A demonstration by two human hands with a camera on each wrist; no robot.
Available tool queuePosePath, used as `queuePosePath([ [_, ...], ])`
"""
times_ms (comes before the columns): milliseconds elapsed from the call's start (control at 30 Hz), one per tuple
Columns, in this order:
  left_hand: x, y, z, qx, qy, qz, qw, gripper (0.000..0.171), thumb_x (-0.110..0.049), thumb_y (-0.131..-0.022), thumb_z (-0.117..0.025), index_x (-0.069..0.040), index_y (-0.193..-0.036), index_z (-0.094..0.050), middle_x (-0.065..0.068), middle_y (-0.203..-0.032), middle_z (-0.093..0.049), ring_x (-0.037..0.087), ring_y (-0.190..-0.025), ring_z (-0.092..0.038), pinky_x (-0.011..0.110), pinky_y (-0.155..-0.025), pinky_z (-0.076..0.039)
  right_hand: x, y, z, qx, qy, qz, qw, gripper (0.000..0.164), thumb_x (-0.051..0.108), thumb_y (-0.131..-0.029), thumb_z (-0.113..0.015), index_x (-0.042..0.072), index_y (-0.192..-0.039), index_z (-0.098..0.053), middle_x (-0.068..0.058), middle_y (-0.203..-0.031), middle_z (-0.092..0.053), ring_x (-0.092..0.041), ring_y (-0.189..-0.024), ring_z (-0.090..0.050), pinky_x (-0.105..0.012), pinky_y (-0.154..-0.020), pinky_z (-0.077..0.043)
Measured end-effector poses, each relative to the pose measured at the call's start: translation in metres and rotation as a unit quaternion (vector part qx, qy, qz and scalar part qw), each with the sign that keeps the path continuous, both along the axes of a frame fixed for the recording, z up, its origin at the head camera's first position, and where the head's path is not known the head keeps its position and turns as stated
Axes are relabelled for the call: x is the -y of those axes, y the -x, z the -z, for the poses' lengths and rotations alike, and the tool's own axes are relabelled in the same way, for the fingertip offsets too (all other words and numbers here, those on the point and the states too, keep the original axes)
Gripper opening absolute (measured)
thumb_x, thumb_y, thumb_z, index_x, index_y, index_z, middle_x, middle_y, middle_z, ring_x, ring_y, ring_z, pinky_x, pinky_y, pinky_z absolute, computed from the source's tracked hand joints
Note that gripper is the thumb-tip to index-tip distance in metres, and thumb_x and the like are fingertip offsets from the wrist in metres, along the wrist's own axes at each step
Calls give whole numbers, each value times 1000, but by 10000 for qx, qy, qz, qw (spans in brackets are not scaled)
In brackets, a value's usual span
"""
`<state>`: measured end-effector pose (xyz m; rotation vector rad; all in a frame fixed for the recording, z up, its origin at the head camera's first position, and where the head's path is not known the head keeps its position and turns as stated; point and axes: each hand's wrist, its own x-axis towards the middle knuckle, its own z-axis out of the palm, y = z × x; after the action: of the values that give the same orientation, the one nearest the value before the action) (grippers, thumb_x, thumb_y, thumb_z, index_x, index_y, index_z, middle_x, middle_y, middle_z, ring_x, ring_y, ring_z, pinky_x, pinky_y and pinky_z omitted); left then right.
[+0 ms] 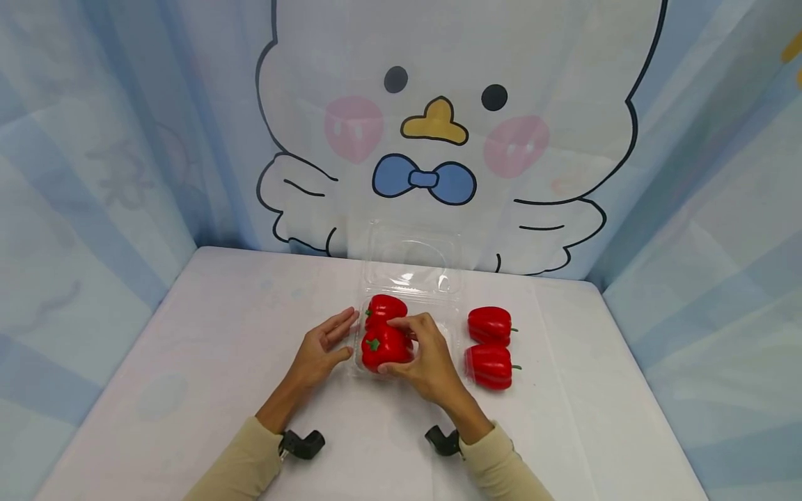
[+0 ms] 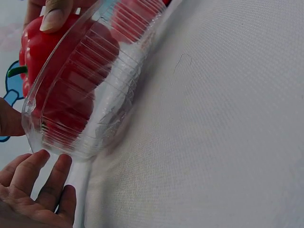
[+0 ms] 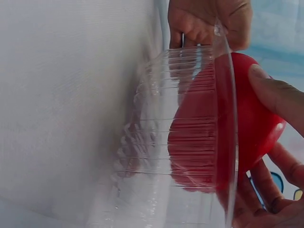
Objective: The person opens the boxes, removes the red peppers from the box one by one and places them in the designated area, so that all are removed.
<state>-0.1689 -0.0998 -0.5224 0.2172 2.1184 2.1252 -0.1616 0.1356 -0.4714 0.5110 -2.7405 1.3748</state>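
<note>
My right hand (image 1: 426,358) grips a red bell pepper (image 1: 383,349) with a green stem, thumb on the near side and fingers on the far side. This pepper sits partly inside a clear plastic clamshell container (image 3: 194,123), in its near left part. Behind it in the container lies another red bell pepper (image 1: 386,307). My left hand (image 1: 322,351) is at the container's left side, fingers extended, the fingertips at its wall in the left wrist view (image 2: 40,185). Two more red bell peppers, one farther (image 1: 489,325) and one nearer (image 1: 490,367), lie right of the container.
The container's clear lid (image 1: 410,261) stands raised at the back, against the curtain (image 1: 438,42) with a cartoon bird. A pale cloth covers the table (image 1: 238,327). Curtains hang on both sides. Each wrist wears a small black camera mount (image 1: 303,444).
</note>
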Motion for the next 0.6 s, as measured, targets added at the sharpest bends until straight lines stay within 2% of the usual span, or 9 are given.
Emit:
queuePosePath([
  [300, 0, -2, -1, -118, -111, 111, 9998, 75, 9, -95, -60, -4, -165, -35, 13, -168, -42, 36, -157, -40, 33, -118, -43, -1, -3, -6, 11, -6, 102, 9999, 71, 18, -76, -96, 23, -139, -64, -2, -128, -60, -26, -127, -63, -49, -108, -60],
  [600, 0, -1, -1, -10, -87, 63, 9999, 75, 9, -96, -59, -7, -165, -35, 10, -169, -43, 34, -158, -41, 30, -117, -44, -7, -10, -20, -55, 107, 103, 9999, 68, 20, -77, -96, 23, -138, -67, -2, -128, -61, -25, -127, -63, -47, -108, -60],
])
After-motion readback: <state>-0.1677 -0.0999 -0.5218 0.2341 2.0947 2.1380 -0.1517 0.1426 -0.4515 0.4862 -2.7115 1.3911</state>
